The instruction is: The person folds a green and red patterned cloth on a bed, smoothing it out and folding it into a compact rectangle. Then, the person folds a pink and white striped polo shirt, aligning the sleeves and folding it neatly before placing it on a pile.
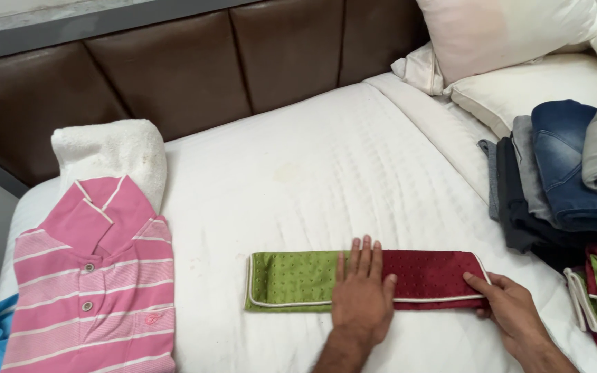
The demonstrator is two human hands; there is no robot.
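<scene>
Here both hands (363, 290) press a folded green-and-maroon cloth (291, 280) flat.

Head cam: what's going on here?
A person is working a green-and-maroon folded cloth on a white bed. The left hand lies flat on its middle; the right hand grips its maroon end. A folded pink striped polo shirt lies to the left, stacked jeans and clothes to the right.
</scene>
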